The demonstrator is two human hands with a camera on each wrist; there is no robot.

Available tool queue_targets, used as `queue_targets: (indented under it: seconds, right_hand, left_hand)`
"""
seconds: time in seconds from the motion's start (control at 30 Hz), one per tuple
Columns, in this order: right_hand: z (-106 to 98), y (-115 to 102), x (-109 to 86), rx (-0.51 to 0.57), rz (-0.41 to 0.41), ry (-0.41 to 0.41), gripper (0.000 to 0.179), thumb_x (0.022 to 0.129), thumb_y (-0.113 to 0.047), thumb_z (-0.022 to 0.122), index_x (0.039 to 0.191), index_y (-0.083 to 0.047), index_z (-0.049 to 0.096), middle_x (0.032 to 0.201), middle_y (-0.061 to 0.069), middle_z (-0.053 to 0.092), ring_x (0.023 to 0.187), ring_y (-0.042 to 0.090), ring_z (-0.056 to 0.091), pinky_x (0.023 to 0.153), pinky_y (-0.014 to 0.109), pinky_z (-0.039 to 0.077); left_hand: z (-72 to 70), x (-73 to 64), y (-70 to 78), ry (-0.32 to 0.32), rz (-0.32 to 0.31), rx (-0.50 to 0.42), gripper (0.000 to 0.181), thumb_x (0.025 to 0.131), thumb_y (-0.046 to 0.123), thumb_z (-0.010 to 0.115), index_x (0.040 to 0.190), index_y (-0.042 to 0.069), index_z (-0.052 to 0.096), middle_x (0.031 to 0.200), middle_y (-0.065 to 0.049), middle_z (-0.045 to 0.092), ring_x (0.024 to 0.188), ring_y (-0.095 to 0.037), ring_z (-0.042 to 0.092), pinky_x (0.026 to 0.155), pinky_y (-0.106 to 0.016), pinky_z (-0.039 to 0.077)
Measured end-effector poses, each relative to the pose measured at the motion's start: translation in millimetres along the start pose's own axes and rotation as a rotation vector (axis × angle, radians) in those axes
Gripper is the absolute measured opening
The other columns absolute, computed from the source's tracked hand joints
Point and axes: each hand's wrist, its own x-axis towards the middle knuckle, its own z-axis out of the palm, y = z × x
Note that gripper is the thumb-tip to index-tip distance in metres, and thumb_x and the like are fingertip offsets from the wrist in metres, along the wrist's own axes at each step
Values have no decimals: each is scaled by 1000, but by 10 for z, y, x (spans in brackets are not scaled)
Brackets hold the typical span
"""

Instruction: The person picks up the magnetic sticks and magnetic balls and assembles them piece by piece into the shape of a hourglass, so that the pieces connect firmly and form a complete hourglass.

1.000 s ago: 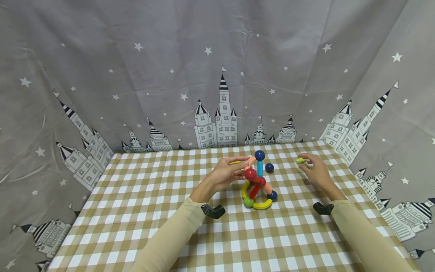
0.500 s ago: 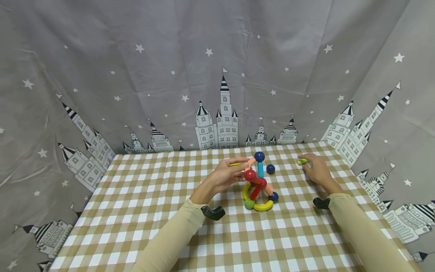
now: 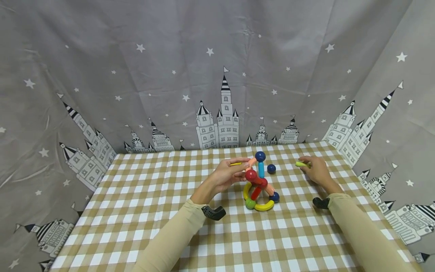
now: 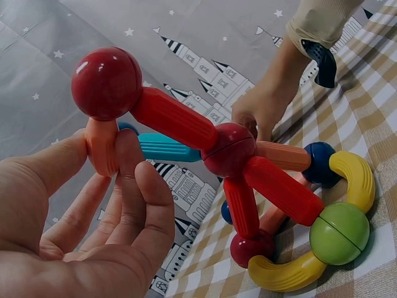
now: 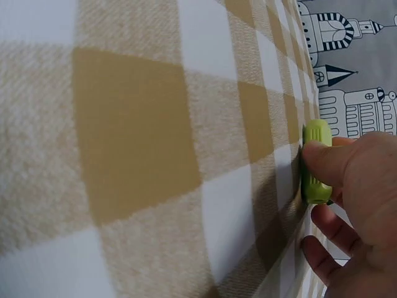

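Note:
A construction of magnetic sticks and balls stands on the checked tablecloth. My left hand [image 3: 225, 175] pinches its short peach stick [image 4: 102, 146] between thumb and fingers, just below the upper red ball [image 4: 107, 82]. Red sticks [image 4: 285, 189] and a light blue stick [image 3: 261, 170] meet at a central red ball [image 4: 229, 150]. Curved yellow sticks [image 3: 264, 206], a green ball [image 3: 250, 203] and a dark blue ball [image 3: 274, 197] form the base. To the right, my right hand [image 3: 317, 170] pinches a lime green magnetic stick [image 5: 319, 133], low by the cloth.
A loose dark blue ball [image 3: 271, 169] lies just right of the construction. Behind my left fingers a yellow piece [image 3: 236, 163] shows in part. The checked tablecloth [image 3: 136, 211] runs back to a grey curtain [image 3: 163, 49] printed with castles and stars.
The lime green stick in my right hand has tipped flatter and dropped slightly, and the hand has turned a little. My left hand keeps its hold on the peach stick.

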Motion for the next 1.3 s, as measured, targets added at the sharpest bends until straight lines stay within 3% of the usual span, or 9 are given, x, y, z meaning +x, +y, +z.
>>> queue_targets:
  seconds: [0.37, 0.53, 0.73, 0.9, 1.13, 1.3]
  right_hand:
    - [38, 50, -10, 8, -7, -13, 28, 84, 6, 75, 112, 4, 73, 91, 24, 68, 81, 38, 61, 71, 50, 47]
    - [7, -21, -5, 30, 4, -43, 30, 86, 6, 73, 116, 4, 72, 94, 25, 66, 83, 39, 62, 73, 51, 49]
    - [-70, -180, -27, 89, 13, -63, 26, 92, -1, 72, 118, 0, 70, 98, 23, 69, 82, 34, 64, 71, 44, 50]
    - [-160, -357, -74, 217, 43, -93, 27, 94, -1, 71, 120, 1, 64, 107, 27, 70, 91, 36, 68, 81, 49, 56]
    - [-285, -699, -189, 482, 60, -115, 29, 96, -1, 70, 121, 6, 58, 113, 28, 69, 94, 16, 68, 80, 21, 55]
    - [-328, -993, -263, 616, 37, -131, 29, 96, -2, 71, 120, 6, 58, 111, 26, 68, 94, 10, 68, 80, 20, 56]
  left_hand:
    - [1, -4, 2, 3, -1, 7, 38, 98, 15, 72, 135, 9, 66, 120, -14, 68, 76, -18, 68, 75, -29, 60]
    - [-1, -5, -2, 2, 0, -1, 39, 98, 14, 72, 135, 8, 66, 121, -15, 68, 75, -18, 68, 73, -29, 60]
    - [-19, 10, -17, 2, -5, -4, 38, 98, 15, 72, 135, 9, 66, 119, -15, 69, 76, -19, 69, 73, -29, 60]
    - [-32, 16, -17, -4, -6, 3, 39, 97, 16, 73, 135, 9, 66, 119, -14, 70, 76, -18, 69, 78, -32, 60]
    - [-35, -6, 4, -20, -10, -3, 41, 97, 15, 74, 136, 9, 65, 121, -14, 68, 76, -18, 68, 81, -32, 59]
    - [-34, -15, 7, -29, -7, -3, 41, 98, 15, 72, 138, 9, 64, 127, -15, 66, 77, -17, 68, 84, -32, 58]
